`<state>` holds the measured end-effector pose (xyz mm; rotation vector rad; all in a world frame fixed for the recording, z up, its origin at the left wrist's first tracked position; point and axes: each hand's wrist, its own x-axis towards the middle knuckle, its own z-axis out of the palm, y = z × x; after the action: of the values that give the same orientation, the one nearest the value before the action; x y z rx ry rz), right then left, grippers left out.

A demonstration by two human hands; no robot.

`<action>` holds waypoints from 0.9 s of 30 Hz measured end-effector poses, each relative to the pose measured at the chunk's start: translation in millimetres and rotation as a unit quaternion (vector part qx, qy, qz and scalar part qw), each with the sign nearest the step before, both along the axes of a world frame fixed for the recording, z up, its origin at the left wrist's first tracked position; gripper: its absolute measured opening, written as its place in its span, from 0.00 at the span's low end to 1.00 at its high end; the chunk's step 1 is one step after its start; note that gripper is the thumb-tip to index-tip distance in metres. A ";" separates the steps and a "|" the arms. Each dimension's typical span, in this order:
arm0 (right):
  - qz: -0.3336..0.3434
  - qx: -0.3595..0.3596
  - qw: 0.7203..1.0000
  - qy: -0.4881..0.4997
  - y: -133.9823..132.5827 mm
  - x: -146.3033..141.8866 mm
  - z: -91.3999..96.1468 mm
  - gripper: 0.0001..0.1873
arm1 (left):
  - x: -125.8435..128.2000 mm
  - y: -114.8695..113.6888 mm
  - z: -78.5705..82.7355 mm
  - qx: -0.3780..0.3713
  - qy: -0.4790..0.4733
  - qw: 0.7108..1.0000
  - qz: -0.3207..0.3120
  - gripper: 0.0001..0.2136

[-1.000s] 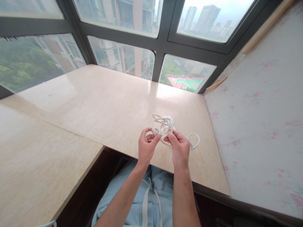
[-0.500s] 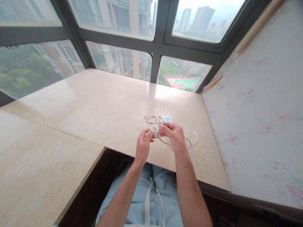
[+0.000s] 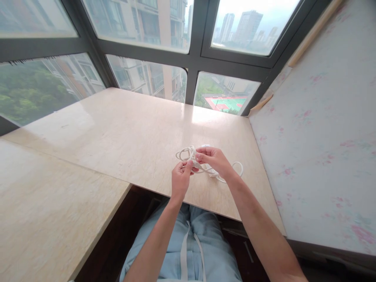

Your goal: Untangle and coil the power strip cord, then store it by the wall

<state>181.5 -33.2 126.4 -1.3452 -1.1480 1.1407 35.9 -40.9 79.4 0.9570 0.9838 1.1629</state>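
A white power strip (image 3: 213,174) lies on the stone ledge, mostly hidden behind my right hand; its far end peeks out above my fingers. Its white cord (image 3: 182,153) is bunched in loops above my left hand, and another loop curls out to the right of my right wrist. My left hand (image 3: 182,177) is closed, thumb against fingers, on the cord near a pale block that looks like its plug. Just to the right, my right hand (image 3: 215,159) pinches a strand of the cord between thumb and fingertips.
The beige stone ledge (image 3: 132,125) runs up to dark-framed windows (image 3: 188,58). A second slab (image 3: 58,203) joins at the left, with a dark gap below its edge. Floral-papered wall (image 3: 317,156) borders the right side.
My right hand has turned, its forearm swinging out to the right, and the strip's socket face has gone from sight. The cord loops have shifted slightly left and down.
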 end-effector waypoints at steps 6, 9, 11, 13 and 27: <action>0.037 0.094 0.969 -0.227 -28.2 6.2 -17.0 0.15 | 0.4 3.2 -11.1 -0.035 -0.047 0.998 0.001 0.18; 0.012 0.131 0.965 -0.226 -37.0 7.0 -25.3 0.07 | -3.2 5.8 -13.2 -0.060 -0.077 0.995 -0.010 0.17; -0.031 0.141 0.980 -0.140 -41.2 11.0 -31.6 0.07 | -6.7 8.8 -14.4 -0.081 -0.096 0.992 0.001 0.17; -0.105 0.165 0.981 0.002 -45.7 19.0 -37.1 0.08 | -11.2 12.2 -15.7 -0.097 -0.110 0.989 0.023 0.18; -0.282 0.239 0.852 0.371 -62.3 52.7 -48.9 0.06 | -30.4 6.4 -12.4 -0.131 -0.197 0.972 -0.002 0.11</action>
<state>234.1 -95.6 77.5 -0.6572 -0.3677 0.7422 5.5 -34.5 67.0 0.4920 0.7855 1.1307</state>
